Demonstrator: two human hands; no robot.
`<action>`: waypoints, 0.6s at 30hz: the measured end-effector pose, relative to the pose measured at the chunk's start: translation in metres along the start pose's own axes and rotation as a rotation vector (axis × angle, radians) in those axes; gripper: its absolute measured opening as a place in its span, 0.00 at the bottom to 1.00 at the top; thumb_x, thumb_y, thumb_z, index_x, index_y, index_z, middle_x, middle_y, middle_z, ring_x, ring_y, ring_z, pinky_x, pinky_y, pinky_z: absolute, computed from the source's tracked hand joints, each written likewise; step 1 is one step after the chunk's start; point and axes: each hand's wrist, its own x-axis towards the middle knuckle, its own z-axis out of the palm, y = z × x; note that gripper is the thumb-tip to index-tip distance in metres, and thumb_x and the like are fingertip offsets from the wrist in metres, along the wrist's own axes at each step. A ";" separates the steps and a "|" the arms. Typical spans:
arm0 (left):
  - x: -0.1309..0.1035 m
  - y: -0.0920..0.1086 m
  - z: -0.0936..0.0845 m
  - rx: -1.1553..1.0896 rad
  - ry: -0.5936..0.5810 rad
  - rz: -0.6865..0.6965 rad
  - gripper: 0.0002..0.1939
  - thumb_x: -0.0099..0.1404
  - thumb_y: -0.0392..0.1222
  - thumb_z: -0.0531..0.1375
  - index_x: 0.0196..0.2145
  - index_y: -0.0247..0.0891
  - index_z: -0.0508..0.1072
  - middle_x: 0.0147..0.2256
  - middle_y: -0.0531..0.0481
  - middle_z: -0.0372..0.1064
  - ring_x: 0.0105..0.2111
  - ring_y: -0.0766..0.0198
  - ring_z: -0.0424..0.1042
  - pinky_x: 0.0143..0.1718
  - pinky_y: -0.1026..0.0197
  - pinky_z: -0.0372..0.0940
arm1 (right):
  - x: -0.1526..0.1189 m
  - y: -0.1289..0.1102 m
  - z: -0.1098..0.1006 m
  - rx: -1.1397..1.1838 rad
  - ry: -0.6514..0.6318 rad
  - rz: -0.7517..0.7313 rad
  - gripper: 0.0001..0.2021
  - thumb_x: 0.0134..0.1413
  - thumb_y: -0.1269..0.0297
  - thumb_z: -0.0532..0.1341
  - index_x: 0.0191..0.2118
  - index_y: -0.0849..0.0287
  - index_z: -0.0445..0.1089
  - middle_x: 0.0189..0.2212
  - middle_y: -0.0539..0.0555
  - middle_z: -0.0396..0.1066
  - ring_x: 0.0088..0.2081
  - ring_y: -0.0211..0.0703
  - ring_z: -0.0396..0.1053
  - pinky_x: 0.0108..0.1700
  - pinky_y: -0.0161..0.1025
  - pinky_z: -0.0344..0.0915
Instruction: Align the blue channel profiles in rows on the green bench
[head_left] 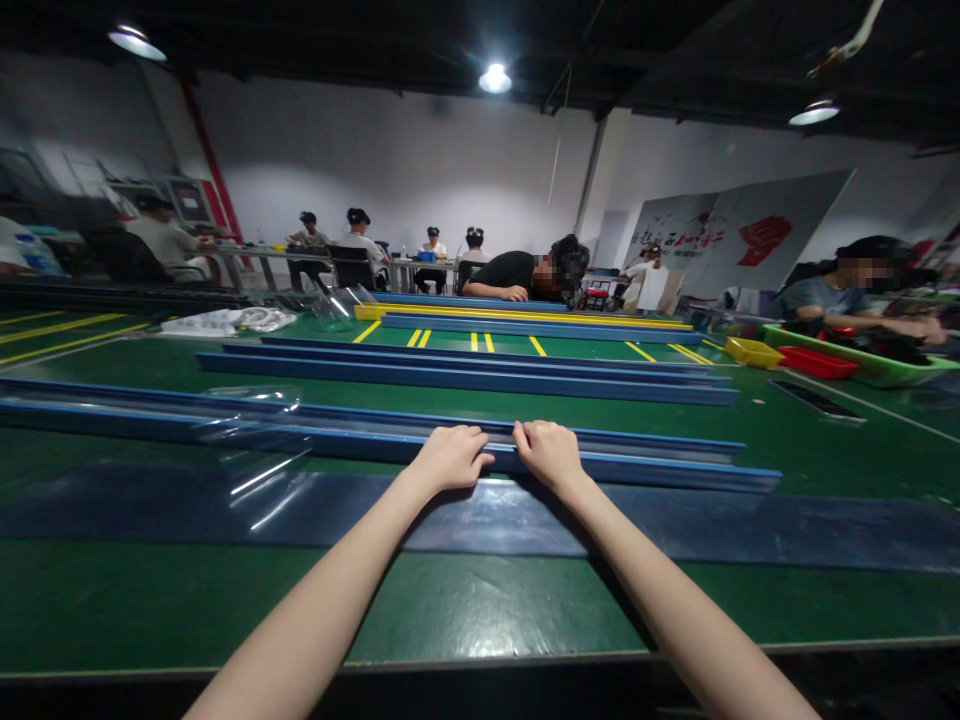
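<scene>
A long blue channel strip [660, 470] with raised side walls runs left to right across the green table. Close to its middle, my left hand [450, 457] curls its fingers over the near wall. My right hand [550, 455] grips the same wall slightly farther right, with a small gap between the hands. Some fingertips are hidden inside the channel. In front of it lies a flat, shiny blue strip [495, 520], beneath my wrists. To the left, clear plastic film [255, 410] drapes over the channel and flat strip.
Another blue channel [465, 375] lies beyond, then a yellow strip [525, 312]. At right are a phone [817, 400], a yellow tray [754, 352], a red tray [817, 362] and a green basket [892, 372]. A person [525, 270] leans over the table's far side.
</scene>
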 end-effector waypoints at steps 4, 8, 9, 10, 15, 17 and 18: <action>0.000 -0.001 -0.001 0.015 0.014 -0.005 0.11 0.63 0.45 0.50 0.32 0.37 0.67 0.35 0.47 0.67 0.36 0.60 0.68 0.33 0.61 0.61 | 0.002 0.003 0.002 -0.007 -0.011 -0.061 0.23 0.58 0.60 0.43 0.27 0.60 0.72 0.27 0.56 0.74 0.29 0.40 0.70 0.27 0.33 0.53; 0.000 -0.002 0.000 0.041 0.048 -0.009 0.13 0.63 0.48 0.50 0.32 0.37 0.66 0.35 0.48 0.67 0.36 0.59 0.68 0.33 0.61 0.61 | 0.004 0.009 0.003 -0.005 -0.008 -0.087 0.23 0.58 0.60 0.43 0.27 0.61 0.73 0.27 0.57 0.74 0.29 0.40 0.70 0.27 0.33 0.53; 0.001 -0.002 0.000 0.047 0.057 -0.008 0.13 0.63 0.50 0.50 0.32 0.37 0.66 0.35 0.48 0.67 0.36 0.59 0.68 0.33 0.61 0.61 | 0.004 0.011 0.003 -0.007 -0.005 -0.085 0.23 0.58 0.60 0.43 0.27 0.61 0.73 0.27 0.57 0.74 0.29 0.40 0.70 0.27 0.33 0.53; 0.001 -0.002 0.000 0.052 0.064 -0.006 0.14 0.63 0.51 0.50 0.33 0.37 0.66 0.34 0.48 0.67 0.36 0.59 0.68 0.33 0.61 0.61 | 0.004 0.013 0.004 -0.009 -0.002 -0.082 0.23 0.59 0.60 0.43 0.27 0.61 0.73 0.27 0.57 0.74 0.29 0.40 0.70 0.27 0.33 0.53; 0.003 -0.002 -0.001 0.058 0.077 0.030 0.14 0.60 0.51 0.54 0.35 0.37 0.65 0.36 0.48 0.67 0.38 0.60 0.67 0.35 0.63 0.59 | 0.003 0.033 0.004 -0.019 0.003 -0.061 0.25 0.59 0.59 0.42 0.25 0.59 0.73 0.27 0.56 0.74 0.28 0.39 0.70 0.27 0.33 0.51; 0.003 -0.004 -0.003 0.053 0.067 0.034 0.14 0.59 0.51 0.55 0.35 0.37 0.65 0.36 0.49 0.67 0.38 0.61 0.66 0.35 0.63 0.59 | 0.002 0.044 0.003 -0.016 -0.003 -0.056 0.26 0.59 0.58 0.41 0.24 0.59 0.73 0.26 0.56 0.74 0.28 0.38 0.69 0.27 0.33 0.50; 0.003 -0.005 -0.005 0.054 0.059 0.033 0.14 0.59 0.51 0.56 0.35 0.37 0.65 0.36 0.49 0.66 0.38 0.61 0.66 0.35 0.63 0.59 | 0.001 0.051 0.003 -0.014 -0.007 -0.051 0.26 0.59 0.58 0.41 0.23 0.59 0.73 0.25 0.56 0.74 0.27 0.38 0.69 0.28 0.33 0.50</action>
